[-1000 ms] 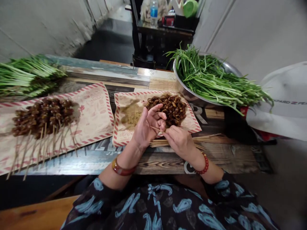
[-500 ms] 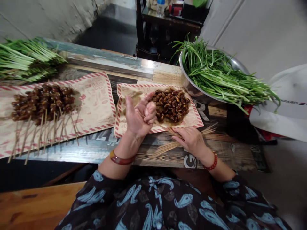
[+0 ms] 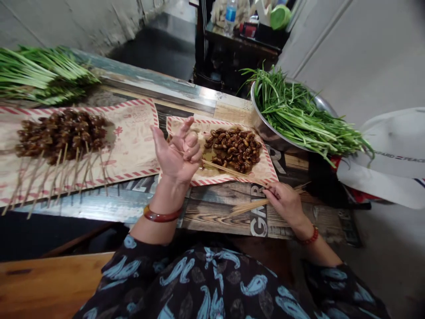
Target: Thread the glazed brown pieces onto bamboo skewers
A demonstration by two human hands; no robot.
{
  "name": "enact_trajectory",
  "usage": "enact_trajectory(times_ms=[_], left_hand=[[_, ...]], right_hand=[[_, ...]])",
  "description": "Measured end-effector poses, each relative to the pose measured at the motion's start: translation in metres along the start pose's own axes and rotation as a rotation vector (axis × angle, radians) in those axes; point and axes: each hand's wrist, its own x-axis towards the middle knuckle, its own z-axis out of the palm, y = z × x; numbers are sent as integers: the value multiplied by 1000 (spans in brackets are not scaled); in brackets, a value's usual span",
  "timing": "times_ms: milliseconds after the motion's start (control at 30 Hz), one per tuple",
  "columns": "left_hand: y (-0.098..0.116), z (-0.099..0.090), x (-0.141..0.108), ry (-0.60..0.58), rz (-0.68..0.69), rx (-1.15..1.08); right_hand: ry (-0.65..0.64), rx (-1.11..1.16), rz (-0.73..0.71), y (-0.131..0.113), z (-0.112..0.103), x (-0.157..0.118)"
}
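Note:
My left hand (image 3: 182, 153) is palm up over the smaller paper sheet. Its thumb and index finger stick out, while the other fingers curl round thin bamboo skewers (image 3: 229, 169). These slant across the sheet to my right hand (image 3: 282, 199), whose fingertips pinch them near the table's front edge. Beyond the skewers lies a pile of glossy brown oval pieces (image 3: 237, 148) that look like insect pupae. More loose skewers (image 3: 249, 206) rest on the table beside my right hand. Loaded skewers of similar brown pieces (image 3: 63, 133) lie on the left sheet, sticks pointing toward me.
A metal bowl (image 3: 262, 124) heaped with green chives (image 3: 299, 113) stands at the right. Another bunch of green stalks (image 3: 40, 75) lies at the back left. A white bag or cover (image 3: 395, 164) is at the right end. Behind stands a small table with a bottle (image 3: 230, 17).
My left hand has moved left and my right hand right, so they are farther apart. The skewers between them show more fully. The view has shifted slightly.

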Motion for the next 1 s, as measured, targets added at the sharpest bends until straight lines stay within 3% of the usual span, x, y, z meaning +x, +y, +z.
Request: enact_trajectory(times_ms=[100, 233, 300, 367, 467, 533, 633, 800, 1000], left_hand=[[-6, 1, 0, 8, -18, -5], [-9, -1, 2, 25, 8, -5], [-11, -1, 2, 22, 2, 0], [-13, -2, 2, 12, -12, 10], [-17, -1, 1, 6, -25, 27], [-19, 0, 1, 14, -28, 40], [-22, 1, -1, 33, -40, 61], [-31, 3, -2, 17, -105, 78], [-36, 8, -4, 19, -98, 110]], right_hand=[[107, 125, 106, -6, -6, 1], [421, 193, 280, -19, -22, 13], [483, 216, 250, -31, -28, 27], [416, 210, 102, -48, -28, 47], [202, 185, -144, -73, -20, 78], [75, 162, -223, -86, -11, 93], [-27, 192, -253, -92, 4, 102], [-64, 349, -239, -87, 19, 99], [-109, 401, -257, -82, 10, 97]])
